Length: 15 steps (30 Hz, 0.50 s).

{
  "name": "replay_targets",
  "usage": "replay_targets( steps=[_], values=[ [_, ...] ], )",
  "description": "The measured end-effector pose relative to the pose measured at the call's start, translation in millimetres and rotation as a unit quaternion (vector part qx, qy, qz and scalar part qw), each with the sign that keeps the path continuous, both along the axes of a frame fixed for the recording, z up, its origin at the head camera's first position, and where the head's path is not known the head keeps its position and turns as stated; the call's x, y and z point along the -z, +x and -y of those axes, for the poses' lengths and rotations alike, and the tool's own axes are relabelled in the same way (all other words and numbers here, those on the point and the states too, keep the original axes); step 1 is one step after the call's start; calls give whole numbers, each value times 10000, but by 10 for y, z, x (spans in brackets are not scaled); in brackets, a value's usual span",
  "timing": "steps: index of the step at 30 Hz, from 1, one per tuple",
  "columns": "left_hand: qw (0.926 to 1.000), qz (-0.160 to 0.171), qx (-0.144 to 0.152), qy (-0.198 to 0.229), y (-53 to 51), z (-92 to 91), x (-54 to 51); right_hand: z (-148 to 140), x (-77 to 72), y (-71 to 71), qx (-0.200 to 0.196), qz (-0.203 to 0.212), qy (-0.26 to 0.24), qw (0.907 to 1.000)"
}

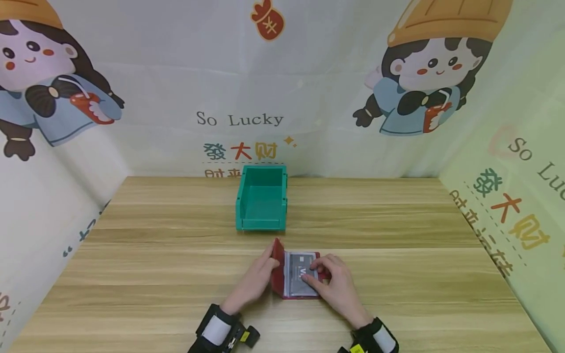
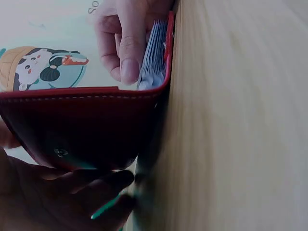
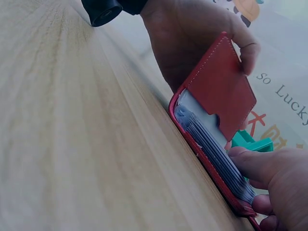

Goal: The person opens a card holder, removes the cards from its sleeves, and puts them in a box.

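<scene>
A red card holder (image 1: 278,274) lies unfolded on the table, its cover raised on the left. Clear sleeves (image 3: 211,149) are stacked inside it, and a grey card (image 1: 300,267) shows in the top one. My left hand (image 1: 253,279) grips the raised cover (image 2: 82,125) near its outer edge, thumb on the inner side. My right hand (image 1: 335,284) is at the right side of the stack, with the thumb (image 3: 248,161) on the top sleeve and the curled fingers at the stack's edge. A metal snap (image 2: 61,152) shows on the cover's outside.
Beyond the card holder, a green plastic bin (image 1: 261,225) stands near the table's back edge. The wooden table (image 1: 397,235) meets printed cloth walls (image 1: 331,98) at the back and sides.
</scene>
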<state>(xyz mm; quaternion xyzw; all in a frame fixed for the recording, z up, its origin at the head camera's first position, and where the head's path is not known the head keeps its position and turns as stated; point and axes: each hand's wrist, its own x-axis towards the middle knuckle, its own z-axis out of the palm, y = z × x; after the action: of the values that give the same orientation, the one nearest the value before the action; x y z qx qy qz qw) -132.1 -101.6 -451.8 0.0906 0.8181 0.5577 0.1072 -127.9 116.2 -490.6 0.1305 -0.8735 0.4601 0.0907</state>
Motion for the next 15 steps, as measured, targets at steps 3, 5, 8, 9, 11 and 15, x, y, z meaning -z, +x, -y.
replay_targets(
  steps=[3, 5, 8, 9, 11, 15],
  values=[
    [9998, -93, -159, -32, 22, 27, -14, 0, 5, -6, 9, -36, 33, 10000],
    [9995, -173, -256, -99, 32, 37, -10, 1, 7, -8, 13, -67, 64, 10000],
    [9989, -316, -290, -213, 51, 57, -6, 2, -3, -1, -5, -28, 83, 10000],
    [9984, -388, -294, -279, 56, 68, -2, 2, -6, 1, -17, -1, 84, 10000],
    [9974, -488, -328, -424, 65, 92, 10, 3, -13, 6, -28, 67, 100, 9999],
    [9946, -615, -475, -684, 73, 137, 29, 5, -12, 12, -22, 170, 167, 9997]
  ],
)
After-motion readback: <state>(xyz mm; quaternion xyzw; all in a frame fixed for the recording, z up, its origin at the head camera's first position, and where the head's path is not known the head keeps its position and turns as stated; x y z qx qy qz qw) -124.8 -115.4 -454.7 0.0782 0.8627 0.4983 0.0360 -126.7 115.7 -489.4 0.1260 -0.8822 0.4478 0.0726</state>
